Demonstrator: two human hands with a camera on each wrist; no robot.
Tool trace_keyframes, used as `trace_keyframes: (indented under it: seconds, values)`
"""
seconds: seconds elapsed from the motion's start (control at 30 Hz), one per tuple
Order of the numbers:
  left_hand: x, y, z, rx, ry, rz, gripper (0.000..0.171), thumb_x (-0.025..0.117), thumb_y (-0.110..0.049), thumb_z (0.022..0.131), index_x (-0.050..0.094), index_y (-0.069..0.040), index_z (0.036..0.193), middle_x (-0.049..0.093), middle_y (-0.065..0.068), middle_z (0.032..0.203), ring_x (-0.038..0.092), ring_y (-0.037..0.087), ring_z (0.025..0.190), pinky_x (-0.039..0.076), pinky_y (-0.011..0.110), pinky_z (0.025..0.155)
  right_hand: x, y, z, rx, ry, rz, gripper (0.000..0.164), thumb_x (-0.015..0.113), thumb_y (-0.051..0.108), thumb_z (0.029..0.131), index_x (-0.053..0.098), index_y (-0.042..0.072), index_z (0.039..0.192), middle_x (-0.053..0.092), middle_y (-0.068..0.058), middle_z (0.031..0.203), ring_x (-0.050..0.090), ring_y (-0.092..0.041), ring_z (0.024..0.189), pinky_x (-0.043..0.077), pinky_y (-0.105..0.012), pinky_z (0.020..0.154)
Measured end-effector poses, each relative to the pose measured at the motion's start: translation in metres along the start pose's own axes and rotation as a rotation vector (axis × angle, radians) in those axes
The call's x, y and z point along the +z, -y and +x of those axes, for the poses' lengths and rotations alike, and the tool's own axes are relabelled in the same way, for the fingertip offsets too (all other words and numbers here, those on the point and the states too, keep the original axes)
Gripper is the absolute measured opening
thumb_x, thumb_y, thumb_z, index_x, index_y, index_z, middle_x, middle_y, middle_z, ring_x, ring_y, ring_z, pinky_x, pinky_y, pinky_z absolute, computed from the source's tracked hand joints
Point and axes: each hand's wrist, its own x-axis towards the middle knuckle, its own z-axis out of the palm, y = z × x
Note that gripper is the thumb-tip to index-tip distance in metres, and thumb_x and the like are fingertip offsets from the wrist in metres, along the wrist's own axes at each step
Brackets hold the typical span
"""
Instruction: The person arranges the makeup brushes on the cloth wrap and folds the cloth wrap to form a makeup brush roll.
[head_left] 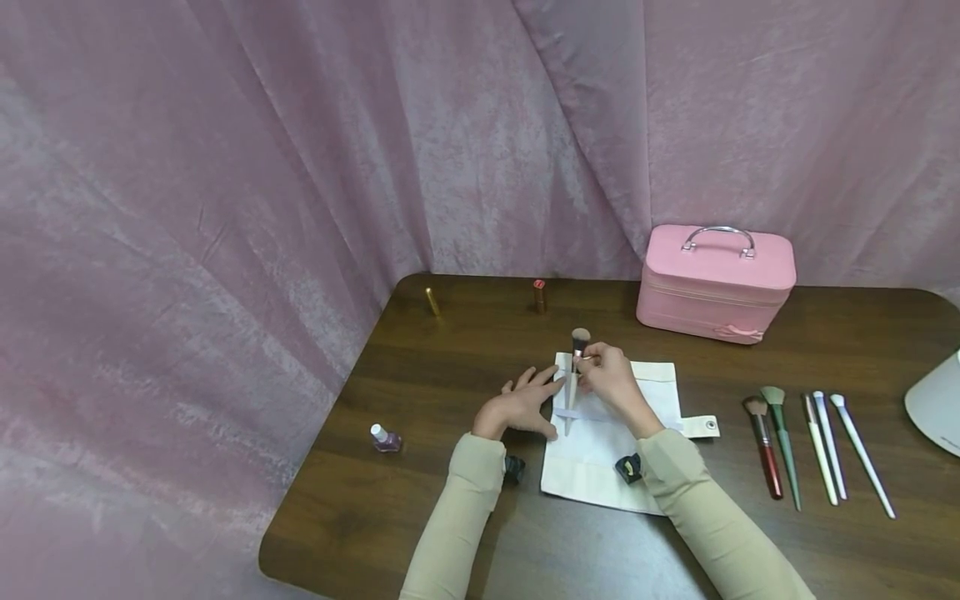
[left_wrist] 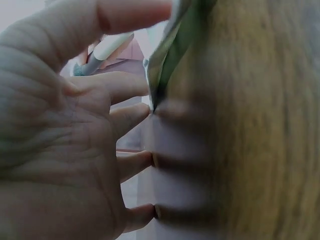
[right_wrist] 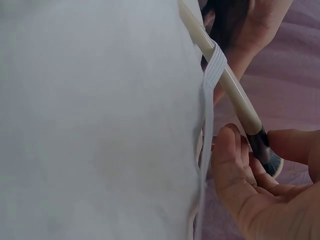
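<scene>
My right hand (head_left: 611, 382) pinches a makeup brush (head_left: 581, 335) near its dark ferrule, bristles pointing away from me. In the right wrist view, the brush's cream handle (right_wrist: 239, 100) passes under a white elastic band (right_wrist: 216, 67). That band belongs to a white fabric brush roll (head_left: 592, 467) lying unfolded on the table. My left hand (head_left: 522, 408) is spread at the roll's left edge. In the left wrist view its thumb (left_wrist: 132, 15) lies over the fabric edge (left_wrist: 159, 55), while the other fingertips reach down to the table.
Several makeup brushes (head_left: 783, 450) lie in a row on the right, near a white rounded object (head_left: 937, 404). A pink vanity case (head_left: 716, 283) stands at the back. A lipstick (head_left: 540, 297), a gold tube (head_left: 432, 302) and a nail polish bottle (head_left: 386, 439) are farther left.
</scene>
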Motion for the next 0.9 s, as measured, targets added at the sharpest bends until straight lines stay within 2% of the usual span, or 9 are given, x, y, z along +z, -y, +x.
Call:
trace_keyframes:
  seconds: [0.13,0.33,0.5,0.6,0.9]
  values:
    - [-0.002,0.001,0.001,0.003,-0.005,0.014,0.097,0.084,-0.028,0.085,0.026,-0.021,0.162,0.006,-0.004,0.17,0.001,0.029,0.155,0.011,0.062,0.118,0.001,0.0,0.002,0.009,-0.003,-0.008,0.021,0.058,0.006,0.101,0.058,-0.013,0.11,0.069,-0.019,0.09,0.068,-0.018,0.069,0.058,-0.033,0.064]
    - [-0.004,0.0,0.003,-0.004,-0.017,0.027,0.099,0.086,-0.029,0.084,0.026,-0.021,0.162,0.007,-0.004,0.17,0.002,0.029,0.155,0.012,0.062,0.117,0.001,0.0,0.004,0.035,0.016,-0.041,0.022,0.058,0.004,0.099,0.057,-0.014,0.112,0.068,-0.015,0.082,0.064,-0.014,0.064,0.055,-0.029,0.06]
    - [-0.004,0.0,0.004,-0.012,-0.029,0.044,0.1,0.086,-0.029,0.083,0.026,-0.021,0.163,0.01,-0.004,0.17,0.004,0.028,0.155,0.014,0.062,0.117,0.002,-0.001,0.003,0.069,0.019,-0.074,0.013,0.061,0.005,0.096,0.061,-0.008,0.095,0.063,-0.007,0.067,0.06,-0.012,0.058,0.049,-0.024,0.054]
    - [-0.003,0.0,0.003,-0.016,-0.035,0.043,0.101,0.086,-0.029,0.083,0.025,-0.019,0.163,0.011,-0.004,0.17,0.005,0.028,0.155,0.015,0.062,0.116,0.003,-0.002,0.001,0.086,0.025,-0.091,0.015,0.063,0.008,0.092,0.065,-0.005,0.085,0.062,-0.005,0.06,0.058,-0.012,0.053,0.045,-0.024,0.049]
    - [0.002,-0.001,0.0,-0.013,-0.04,0.037,0.1,0.087,-0.027,0.082,0.027,-0.018,0.162,0.013,-0.005,0.169,0.008,0.028,0.154,0.017,0.062,0.116,0.007,-0.004,-0.01,0.147,0.041,-0.174,0.018,0.068,0.014,0.088,0.071,0.0,0.076,0.064,-0.003,0.061,0.058,-0.012,0.052,0.043,-0.025,0.051]
